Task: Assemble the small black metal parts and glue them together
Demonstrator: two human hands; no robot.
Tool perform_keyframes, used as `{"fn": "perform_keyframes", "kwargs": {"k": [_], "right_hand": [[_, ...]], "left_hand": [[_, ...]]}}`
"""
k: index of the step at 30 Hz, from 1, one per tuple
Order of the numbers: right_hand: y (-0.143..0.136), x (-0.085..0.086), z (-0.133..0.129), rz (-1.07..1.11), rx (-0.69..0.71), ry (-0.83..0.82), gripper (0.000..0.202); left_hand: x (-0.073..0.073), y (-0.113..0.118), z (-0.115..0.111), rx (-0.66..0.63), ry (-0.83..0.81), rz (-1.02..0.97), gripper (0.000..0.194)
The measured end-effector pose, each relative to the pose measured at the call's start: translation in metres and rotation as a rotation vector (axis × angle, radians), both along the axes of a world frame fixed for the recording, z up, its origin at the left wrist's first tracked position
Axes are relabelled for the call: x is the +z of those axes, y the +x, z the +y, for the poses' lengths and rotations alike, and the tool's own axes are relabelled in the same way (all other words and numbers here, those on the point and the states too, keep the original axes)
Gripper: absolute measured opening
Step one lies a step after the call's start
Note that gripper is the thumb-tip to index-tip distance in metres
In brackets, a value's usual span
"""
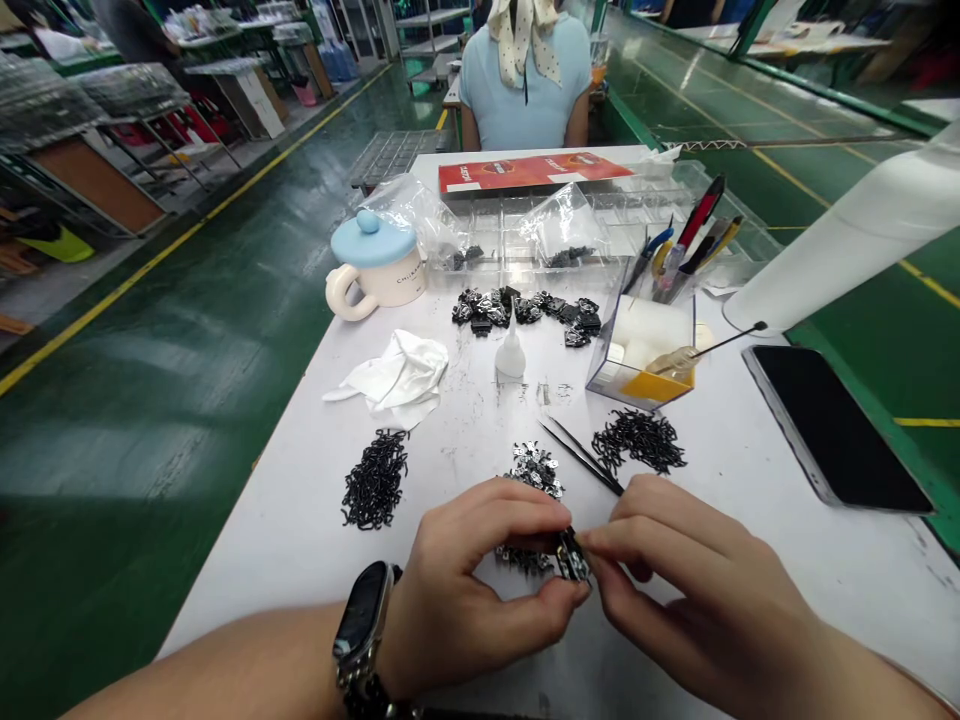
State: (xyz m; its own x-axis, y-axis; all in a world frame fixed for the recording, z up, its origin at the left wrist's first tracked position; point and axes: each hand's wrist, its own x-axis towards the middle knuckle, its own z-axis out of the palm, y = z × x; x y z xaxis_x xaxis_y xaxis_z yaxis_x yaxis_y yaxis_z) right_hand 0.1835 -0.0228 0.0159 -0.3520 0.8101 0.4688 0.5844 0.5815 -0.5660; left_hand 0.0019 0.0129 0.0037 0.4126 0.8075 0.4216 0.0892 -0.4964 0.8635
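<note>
My left hand point(480, 590), with a dark watch on its wrist, pinches a small black part with metal pieces point(573, 558) between thumb and fingers. At the part's right edge, the thumb and index finger of my right hand point(682, 590) are closed together on it. Black tweezers point(581, 455) point away from me, their rear end meeting my right hand; whether they are held or lie there I cannot tell. Beyond my left fingers is a pile of small metal pieces point(534, 468), partly hidden. Heaps of black curved pieces lie left point(375, 480) and right point(639, 440).
Farther back are several black parts point(487, 308), a white dropper bottle point(511, 355), a crumpled white cloth point(401, 375) and a lidded mug point(379, 265). On the right stand a clear box with tools point(645, 345) and a phone point(836, 425). A person point(525, 85) sits ahead.
</note>
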Motion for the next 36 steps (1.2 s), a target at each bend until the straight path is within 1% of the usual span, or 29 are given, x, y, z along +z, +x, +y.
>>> {"fn": "perform_keyframes", "kwargs": {"k": [3, 9, 12, 14, 20, 22, 26, 29, 32, 36], "right_hand": [[0.001, 0.001, 0.0, 0.004, 0.015, -0.027, 0.017], [0.002, -0.002, 0.0, -0.048, 0.019, -0.014, 0.016], [0.001, -0.002, 0.0, 0.011, 0.017, -0.069, 0.015], [0.001, -0.002, 0.0, 0.089, 0.008, -0.188, 0.014], [0.004, -0.002, 0.0, 0.276, -0.058, -0.676, 0.016], [0.005, -0.005, 0.002, 0.413, -0.057, -0.823, 0.018], [0.006, -0.013, 0.006, 0.732, 0.018, -1.061, 0.017], [0.006, -0.016, 0.009, 0.857, 0.007, -1.232, 0.014], [0.004, -0.016, 0.01, 0.922, -0.016, -1.324, 0.015], [0.001, -0.016, 0.008, 0.988, 0.002, -1.306, 0.014]], "left_hand": [[-0.001, -0.001, 0.0, -0.024, -0.022, -0.006, 0.033], [-0.003, -0.001, 0.0, -0.06, -0.11, -0.023, 0.033], [-0.004, -0.001, 0.001, -0.093, -0.159, -0.036, 0.034], [-0.005, -0.002, 0.002, -0.107, -0.175, -0.054, 0.035], [-0.007, -0.003, 0.002, -0.112, -0.245, -0.091, 0.033], [-0.007, -0.003, 0.001, -0.112, -0.269, -0.094, 0.032], [-0.007, -0.003, 0.001, -0.112, -0.308, -0.105, 0.031], [-0.007, -0.004, 0.002, -0.111, -0.379, -0.093, 0.03], [-0.008, -0.005, 0.003, -0.111, -0.435, -0.092, 0.03], [-0.009, -0.006, 0.002, -0.1, -0.446, -0.106, 0.031]]}}
